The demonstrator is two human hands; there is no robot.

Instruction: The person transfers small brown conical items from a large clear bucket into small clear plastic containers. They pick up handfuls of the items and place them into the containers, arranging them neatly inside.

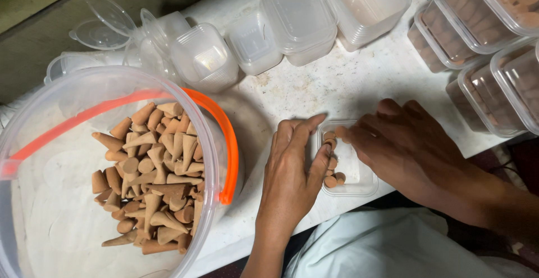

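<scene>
A small clear square plastic box (359, 183) lies on the white table (331, 84) with several brown cones (332, 178) along its left side. My left hand (292, 168) rests against the box's left edge, fingers touching the cones. My right hand (401, 149) reaches over the box's top right, and its fingertips pinch a cone (339, 135) at the upper left corner. To the left stands a large clear bucket (33, 222) with an orange handle (227, 143), holding a heap of brown cones (151, 174).
Empty clear boxes and lids (297, 17) crowd the table's far side. Closed boxes filled with cones (488, 42) are stacked at the right. A light cloth (387, 250) covers my lap below the table edge.
</scene>
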